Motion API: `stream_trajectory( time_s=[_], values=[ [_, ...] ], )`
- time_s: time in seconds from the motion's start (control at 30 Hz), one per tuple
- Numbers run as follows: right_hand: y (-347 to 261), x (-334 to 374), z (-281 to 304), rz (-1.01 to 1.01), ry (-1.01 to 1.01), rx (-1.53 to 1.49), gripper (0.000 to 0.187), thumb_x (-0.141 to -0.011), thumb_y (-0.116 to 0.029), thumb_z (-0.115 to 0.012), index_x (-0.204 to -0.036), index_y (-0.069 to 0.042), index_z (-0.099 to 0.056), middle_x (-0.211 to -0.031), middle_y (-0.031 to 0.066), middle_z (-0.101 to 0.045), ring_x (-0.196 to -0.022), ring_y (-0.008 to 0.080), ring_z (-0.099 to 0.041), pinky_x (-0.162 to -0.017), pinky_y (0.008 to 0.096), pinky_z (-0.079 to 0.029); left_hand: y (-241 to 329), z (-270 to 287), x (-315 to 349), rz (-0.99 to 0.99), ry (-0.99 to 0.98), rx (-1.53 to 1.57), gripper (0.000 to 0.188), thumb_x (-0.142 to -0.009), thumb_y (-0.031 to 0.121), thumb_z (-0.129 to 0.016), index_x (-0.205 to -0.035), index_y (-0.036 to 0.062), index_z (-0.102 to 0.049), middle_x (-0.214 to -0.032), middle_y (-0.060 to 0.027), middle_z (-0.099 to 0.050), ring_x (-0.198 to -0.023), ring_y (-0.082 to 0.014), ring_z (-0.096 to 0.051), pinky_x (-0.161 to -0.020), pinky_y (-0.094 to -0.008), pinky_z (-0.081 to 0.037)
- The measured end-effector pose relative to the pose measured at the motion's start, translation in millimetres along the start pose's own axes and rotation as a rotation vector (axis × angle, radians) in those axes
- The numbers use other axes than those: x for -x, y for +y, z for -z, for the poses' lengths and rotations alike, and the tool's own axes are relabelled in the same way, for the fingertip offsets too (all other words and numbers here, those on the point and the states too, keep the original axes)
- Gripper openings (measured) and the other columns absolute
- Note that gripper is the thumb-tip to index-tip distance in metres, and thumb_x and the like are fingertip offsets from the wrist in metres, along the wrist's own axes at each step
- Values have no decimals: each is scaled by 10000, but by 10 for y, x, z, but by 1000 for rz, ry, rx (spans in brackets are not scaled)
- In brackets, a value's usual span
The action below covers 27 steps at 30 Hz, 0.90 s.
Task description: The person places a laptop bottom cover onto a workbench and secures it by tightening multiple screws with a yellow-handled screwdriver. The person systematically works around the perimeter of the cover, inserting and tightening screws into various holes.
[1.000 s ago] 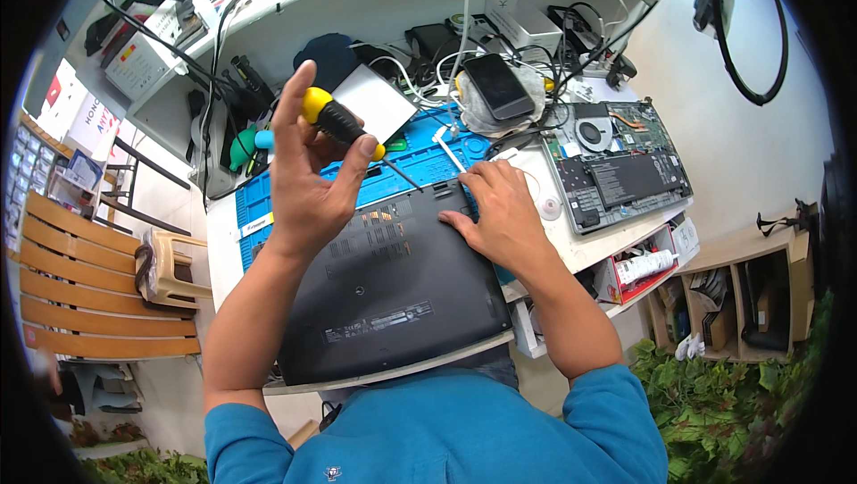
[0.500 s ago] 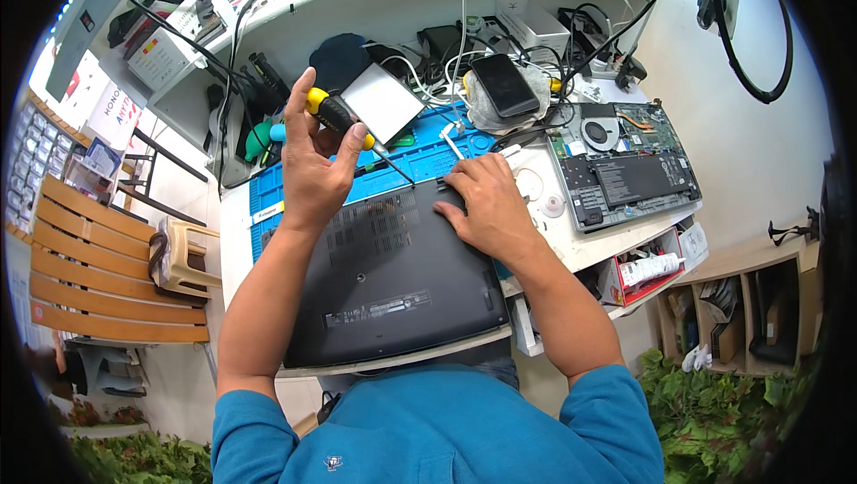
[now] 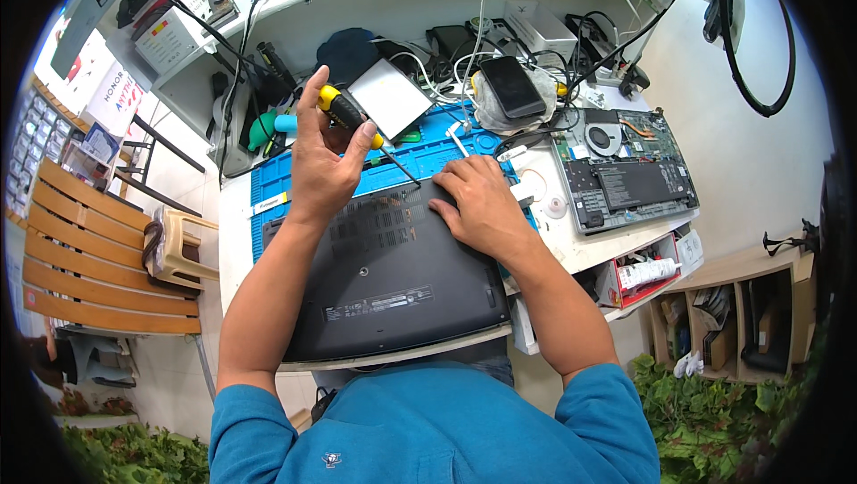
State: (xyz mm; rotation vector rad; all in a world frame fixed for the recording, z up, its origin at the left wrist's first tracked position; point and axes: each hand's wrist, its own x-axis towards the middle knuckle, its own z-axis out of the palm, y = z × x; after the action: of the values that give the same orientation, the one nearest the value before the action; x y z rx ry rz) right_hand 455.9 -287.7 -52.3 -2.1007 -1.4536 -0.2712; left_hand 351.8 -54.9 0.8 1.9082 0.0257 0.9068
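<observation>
A black laptop [image 3: 393, 261] lies underside up before me, its vents toward the far edge. My left hand [image 3: 332, 167] is closed round a yellow-and-black screwdriver [image 3: 346, 112] with the index finger and thumb along its handle. The thin shaft slants down to the right, and its tip is at the laptop's far edge. My right hand [image 3: 478, 203] lies on the laptop's far right part, its thumb apart from the fingers. The fingertips rest by the far edge, close to the screwdriver tip. A blue work mat [image 3: 268, 179] shows beyond and partly beneath the laptop.
An opened laptop base [image 3: 625, 171] with bare battery and fan lies at the right. Behind the mat are a silver rectangular panel [image 3: 389, 98], a black phone [image 3: 512, 87] on a cloth and tangled cables. A red box [image 3: 638, 280] holding a white tube is below the table's right edge.
The view has shifted slightly. Both hands keep nearly the same pose, with the screwdriver tip still at the laptop's far edge.
</observation>
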Motion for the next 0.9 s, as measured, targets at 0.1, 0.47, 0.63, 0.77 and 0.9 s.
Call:
stream_trajectory(
  time_s=[0.1, 0.47, 0.63, 0.77, 0.9],
  values=[
    [-3, -8, -18, 8, -12, -6, 314, -965, -204, -818, -1218, -21, -788, -1240, 141, -729, -1239, 333, -631, -1133, 486, -455, -60, -5, -8, -9, 3, 14, 871, -1064, -10, -729, -1762, 150, -233, -1127, -72, -658, -1027, -136, -735, -939, -327, -684],
    [-52, -27, -36, -14, -96, 28, 303, -1032, -213, -731, -1298, -92, -811, -1252, 129, -728, -1253, 323, -618, -1128, 489, -446, 0, 2, -3, -23, 22, -16, 865, -1062, -6, -729, -1758, 131, -235, -1140, -84, -662, -1025, -140, -737, -935, -321, -678],
    [-28, -23, -39, 0, -54, 23, 328, -1022, -223, -743, -1287, -37, -797, -1258, 130, -735, -1261, 327, -618, -1129, 471, -457, 44, 16, -3, -52, 23, -38, 866, -1055, 7, -743, -1755, 132, -249, -1129, -86, -669, -1026, -144, -743, -923, -317, -673],
    [-38, -35, -12, -30, -89, 6, 358, -1020, -225, -766, -1306, -11, -785, -1326, 129, -731, -1303, 328, -611, -1148, 478, -458, 67, -4, 25, -57, -2, -63, 869, -1049, 32, -770, -1750, 136, -269, -1112, -78, -677, -1026, -138, -746, -913, -304, -662],
    [-31, -21, -23, -39, -72, 3, 347, -1016, -215, -772, -1300, -16, -789, -1333, 134, -736, -1301, 330, -618, -1150, 475, -459, 81, -29, 35, -36, -13, -109, 857, -1047, 57, -788, -1740, 140, -291, -1110, -77, -686, -1032, -137, -752, -933, -309, -655]
  ],
)
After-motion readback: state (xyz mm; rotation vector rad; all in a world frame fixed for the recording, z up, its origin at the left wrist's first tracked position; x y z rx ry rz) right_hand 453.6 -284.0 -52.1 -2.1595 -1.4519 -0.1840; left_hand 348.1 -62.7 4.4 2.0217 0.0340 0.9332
